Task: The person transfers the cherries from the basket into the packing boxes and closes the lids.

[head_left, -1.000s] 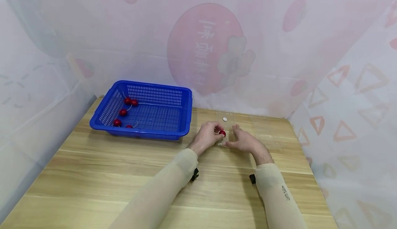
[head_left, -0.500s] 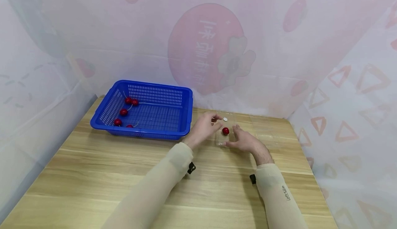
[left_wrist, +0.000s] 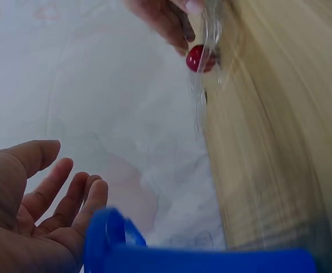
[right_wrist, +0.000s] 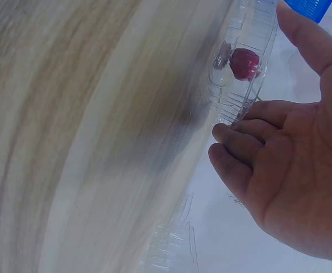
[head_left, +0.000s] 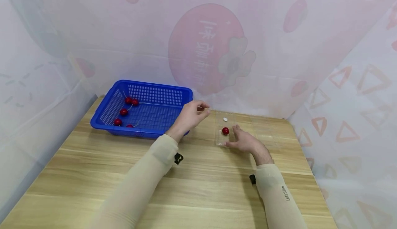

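Observation:
My left hand (head_left: 190,116) hovers at the right rim of the blue basket (head_left: 142,131), fingers loosely bent and holding nothing. Its palm and fingers (left_wrist: 46,202) also show in the left wrist view. A red cherry (head_left: 225,131) lies inside a clear plastic box (head_left: 221,140) to the basket's right. Beside that box is my right hand (head_left: 246,141), thumb at the near end and fingers along the right side. In the right wrist view the same cherry (right_wrist: 244,63) shows through the box wall, close to the spread fingers.
Several red cherries (head_left: 123,112) with pale stems lie on the left side of the basket. A white oval piece (head_left: 225,119) is in the far part of the box. Another clear plastic piece (head_left: 266,127) lies at right. Printed cloth (head_left: 279,67) encloses the wooden table (head_left: 217,194).
My left hand has let go of the cherry in the clear box and moved left to the basket's rim. The right hand has stayed beside the box.

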`<state>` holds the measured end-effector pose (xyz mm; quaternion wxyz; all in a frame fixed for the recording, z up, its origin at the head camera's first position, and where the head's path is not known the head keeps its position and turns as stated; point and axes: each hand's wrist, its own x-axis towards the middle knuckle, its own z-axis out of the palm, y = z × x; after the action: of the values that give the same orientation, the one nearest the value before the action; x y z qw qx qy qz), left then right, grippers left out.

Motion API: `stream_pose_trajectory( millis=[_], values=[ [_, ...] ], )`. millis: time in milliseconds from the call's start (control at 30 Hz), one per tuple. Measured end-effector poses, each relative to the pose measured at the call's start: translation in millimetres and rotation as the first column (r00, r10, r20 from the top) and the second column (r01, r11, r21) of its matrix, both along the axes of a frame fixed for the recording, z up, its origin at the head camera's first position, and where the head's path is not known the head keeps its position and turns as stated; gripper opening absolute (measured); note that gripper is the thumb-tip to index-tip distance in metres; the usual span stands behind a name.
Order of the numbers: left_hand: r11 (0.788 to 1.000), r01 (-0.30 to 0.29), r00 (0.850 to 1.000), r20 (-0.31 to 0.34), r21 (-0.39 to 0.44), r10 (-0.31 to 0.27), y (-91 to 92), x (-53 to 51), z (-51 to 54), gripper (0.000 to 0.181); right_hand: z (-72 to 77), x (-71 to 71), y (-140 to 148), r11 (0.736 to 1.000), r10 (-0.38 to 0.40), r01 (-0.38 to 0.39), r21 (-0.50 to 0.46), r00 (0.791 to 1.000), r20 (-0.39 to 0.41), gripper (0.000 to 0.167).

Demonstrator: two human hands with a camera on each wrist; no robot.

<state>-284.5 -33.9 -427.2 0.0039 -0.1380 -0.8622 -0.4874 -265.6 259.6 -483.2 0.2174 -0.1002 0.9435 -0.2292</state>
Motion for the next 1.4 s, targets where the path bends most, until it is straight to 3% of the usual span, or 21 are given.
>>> stream_pose_trajectory(
  millis=[333, 633, 1167, 1400],
  values=[
    [0.996, -0.062, 0.998, -0.014, -0.061, 0.061, -43.5, -5.8, 4.3, 0.034, 1.7, 1.8, 1, 1.000, 0.010, -0.010, 0.001, 1.000, -0.002, 0.112],
    [0.988, -0.111, 0.993, 0.020, -0.110, 0.114, -82.0, -13.7, -2.0, 0.035, 0.8, 0.8, 1, 1.000, 0.011, -0.011, -0.020, 1.000, -0.008, 0.110],
    [0.966, -0.148, 0.983, 0.075, -0.213, 0.167, -147.8, -20.8, -11.5, 0.043, -3.4, 0.1, -2, 1.000, 0.006, -0.006, -0.030, 1.000, -0.011, 0.110],
    [0.954, -0.141, 0.975, 0.132, -0.266, 0.181, -178.8, -22.9, -10.8, 0.053, -1.9, 0.1, -4, 1.000, 0.004, -0.005, -0.030, 1.000, -0.015, 0.110]
  ],
)
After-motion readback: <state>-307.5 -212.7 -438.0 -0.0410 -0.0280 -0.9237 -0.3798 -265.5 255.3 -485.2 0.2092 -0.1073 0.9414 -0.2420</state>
